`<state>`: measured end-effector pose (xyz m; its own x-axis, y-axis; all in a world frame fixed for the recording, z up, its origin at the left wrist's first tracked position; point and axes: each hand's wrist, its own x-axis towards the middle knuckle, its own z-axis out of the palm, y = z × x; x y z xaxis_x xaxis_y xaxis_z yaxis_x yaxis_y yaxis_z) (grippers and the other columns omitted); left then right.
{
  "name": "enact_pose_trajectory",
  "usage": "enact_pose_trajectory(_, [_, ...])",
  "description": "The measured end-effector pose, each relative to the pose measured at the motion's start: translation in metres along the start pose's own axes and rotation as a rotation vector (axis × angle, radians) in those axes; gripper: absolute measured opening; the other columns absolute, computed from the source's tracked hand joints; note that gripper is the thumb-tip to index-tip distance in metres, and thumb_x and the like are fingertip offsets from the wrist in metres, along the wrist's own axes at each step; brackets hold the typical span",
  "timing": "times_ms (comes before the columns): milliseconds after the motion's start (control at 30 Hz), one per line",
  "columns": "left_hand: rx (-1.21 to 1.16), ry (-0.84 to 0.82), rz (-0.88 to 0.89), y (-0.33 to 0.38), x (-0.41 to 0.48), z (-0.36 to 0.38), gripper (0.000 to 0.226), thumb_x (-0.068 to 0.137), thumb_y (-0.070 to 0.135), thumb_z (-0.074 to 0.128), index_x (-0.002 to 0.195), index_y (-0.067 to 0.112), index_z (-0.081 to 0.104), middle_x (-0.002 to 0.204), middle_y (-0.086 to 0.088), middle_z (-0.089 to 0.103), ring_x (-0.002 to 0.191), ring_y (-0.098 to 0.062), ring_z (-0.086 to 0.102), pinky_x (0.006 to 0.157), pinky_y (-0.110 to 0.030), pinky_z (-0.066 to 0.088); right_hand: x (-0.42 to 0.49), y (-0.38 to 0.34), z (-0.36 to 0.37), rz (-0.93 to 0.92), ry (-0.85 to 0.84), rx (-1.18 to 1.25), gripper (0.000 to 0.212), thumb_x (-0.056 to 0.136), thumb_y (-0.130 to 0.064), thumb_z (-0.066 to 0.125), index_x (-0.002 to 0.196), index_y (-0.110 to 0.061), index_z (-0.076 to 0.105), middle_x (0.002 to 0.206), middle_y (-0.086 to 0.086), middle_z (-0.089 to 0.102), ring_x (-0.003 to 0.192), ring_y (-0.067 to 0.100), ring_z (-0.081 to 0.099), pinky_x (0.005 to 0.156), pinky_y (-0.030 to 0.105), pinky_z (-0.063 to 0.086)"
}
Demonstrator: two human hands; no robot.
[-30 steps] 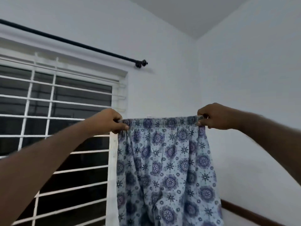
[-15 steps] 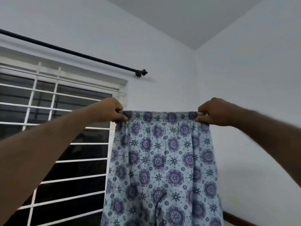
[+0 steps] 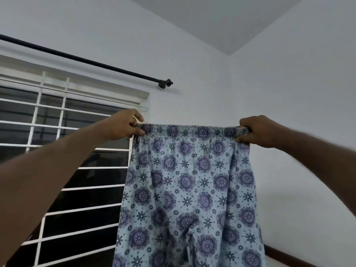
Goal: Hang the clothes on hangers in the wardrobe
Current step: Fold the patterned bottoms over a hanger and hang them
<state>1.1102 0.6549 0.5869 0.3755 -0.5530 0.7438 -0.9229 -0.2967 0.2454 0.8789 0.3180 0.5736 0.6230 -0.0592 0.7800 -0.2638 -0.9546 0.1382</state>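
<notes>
A pair of light blue trousers [image 3: 188, 189] with a purple flower print hangs in front of me, held up at arm's length. My left hand [image 3: 123, 126] pinches the left end of the elastic waistband. My right hand [image 3: 258, 132] grips the right end, and the band is stretched flat between them. The legs drop out of the frame at the bottom. No hanger or wardrobe is in view.
A window with white bars [image 3: 57, 151] fills the left side, with a black curtain rod [image 3: 86, 60] above it. Plain white walls meet in a corner behind the trousers. A dark wooden strip [image 3: 285, 256] runs along the lower right wall.
Both hands have lifted the trousers a little higher and pulled the waistband slightly wider. The view has tilted up toward the ceiling.
</notes>
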Motion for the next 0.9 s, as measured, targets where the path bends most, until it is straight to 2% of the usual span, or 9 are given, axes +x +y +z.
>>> enact_pose_trajectory(133, [0.176, 0.076, -0.027, 0.006, -0.001, 0.01, 0.014, 0.083, 0.017, 0.076, 0.086, 0.006, 0.068, 0.071, -0.007, 0.063, 0.063, -0.016, 0.055, 0.058, -0.026, 0.044, -0.006, 0.004, 0.004, 0.032, -0.018, 0.025, 0.043, 0.088, -0.048, 0.068, 0.065, -0.02, 0.045, 0.061, 0.0, 0.051, 0.06, 0.019, 0.049, 0.054, 0.028, 0.032])
enact_pose_trajectory(200, [0.116, 0.125, -0.073, 0.01, -0.001, 0.019, 0.013, 0.085, 0.018, 0.075, 0.08, 0.009, 0.067, 0.07, -0.004, 0.061, 0.062, -0.015, 0.052, 0.057, -0.025, 0.038, -0.005, 0.001, 0.007, 0.041, 0.002, 0.064, 0.045, 0.094, -0.051, 0.059, 0.068, -0.016, 0.048, 0.064, 0.002, 0.053, 0.061, 0.017, 0.049, 0.056, 0.028, 0.033])
enact_pose_trajectory(300, [-0.105, 0.184, -0.185, 0.01, -0.004, 0.033, 0.014, 0.089, 0.018, 0.07, 0.087, 0.005, 0.064, 0.079, -0.01, 0.063, 0.069, -0.019, 0.054, 0.063, -0.027, 0.043, -0.004, -0.003, 0.008, 0.069, -0.006, 0.066, 0.037, 0.094, -0.043, 0.061, 0.075, -0.014, 0.048, 0.073, 0.006, 0.056, 0.069, 0.023, 0.052, 0.057, 0.029, 0.033])
enact_pose_trajectory(400, [-0.277, 0.254, -0.245, 0.015, -0.008, 0.051, 0.012, 0.093, 0.015, 0.065, 0.097, 0.004, 0.061, 0.093, -0.013, 0.065, 0.079, -0.019, 0.057, 0.065, -0.025, 0.045, -0.009, -0.005, 0.015, 0.137, 0.09, 0.272, 0.028, 0.09, -0.025, 0.07, 0.08, -0.01, 0.049, 0.073, 0.008, 0.055, 0.066, 0.022, 0.048, 0.055, 0.03, 0.03])
enact_pose_trajectory(467, [-0.246, 0.328, -0.233, 0.02, -0.013, 0.065, 0.009, 0.094, 0.013, 0.062, 0.1, 0.006, 0.059, 0.09, -0.008, 0.063, 0.075, -0.015, 0.058, 0.059, -0.021, 0.043, -0.016, -0.01, 0.022, 0.189, 0.136, 0.471, 0.023, 0.089, -0.015, 0.071, 0.095, -0.011, 0.05, 0.068, 0.006, 0.052, 0.059, 0.017, 0.043, 0.053, 0.027, 0.03])
enact_pose_trajectory(567, [-0.066, 0.389, -0.216, 0.013, -0.02, 0.087, 0.007, 0.093, 0.016, 0.064, 0.095, 0.015, 0.057, 0.085, -0.003, 0.063, 0.079, -0.022, 0.063, 0.071, -0.036, 0.056, -0.024, -0.014, 0.037, 0.262, 0.055, 0.501, 0.031, 0.086, -0.014, 0.075, 0.111, -0.019, 0.057, 0.075, 0.002, 0.056, 0.064, 0.017, 0.051, 0.059, 0.027, 0.038])
enact_pose_trajectory(633, [-0.013, 0.382, -0.247, 0.006, -0.03, 0.1, 0.008, 0.093, 0.02, 0.064, 0.092, 0.02, 0.056, 0.086, -0.002, 0.064, 0.077, -0.022, 0.064, 0.076, -0.041, 0.057, -0.03, -0.019, 0.043, 0.295, 0.026, 0.405, 0.017, 0.083, -0.012, 0.078, 0.097, -0.007, 0.071, 0.081, 0.007, 0.069, 0.071, 0.023, 0.063, 0.065, 0.03, 0.05])
enact_pose_trajectory(767, [-0.296, 0.456, -0.292, -0.003, -0.068, 0.126, 0.007, 0.095, 0.011, 0.061, 0.099, 0.015, 0.058, 0.083, 0.002, 0.063, 0.065, -0.011, 0.064, 0.052, -0.021, 0.051, -0.067, -0.031, 0.063, 0.459, 0.159, 0.717, 0.006, 0.083, 0.005, 0.073, 0.083, -0.001, 0.071, 0.069, 0.019, 0.07, 0.054, 0.025, 0.063, 0.049, 0.026, 0.052])
enact_pose_trajectory(900, [-0.568, 0.424, -0.395, -0.018, -0.121, 0.171, 0.019, 0.095, 0.0, 0.057, 0.088, 0.018, 0.056, 0.09, -0.009, 0.068, 0.073, -0.019, 0.07, 0.059, -0.024, 0.058, -0.12, -0.047, 0.118, 0.61, 0.085, 0.972, 0.014, 0.084, 0.01, 0.069, 0.079, -0.003, 0.068, 0.08, 0.026, 0.071, 0.068, 0.034, 0.07, 0.079, 0.049, 0.059])
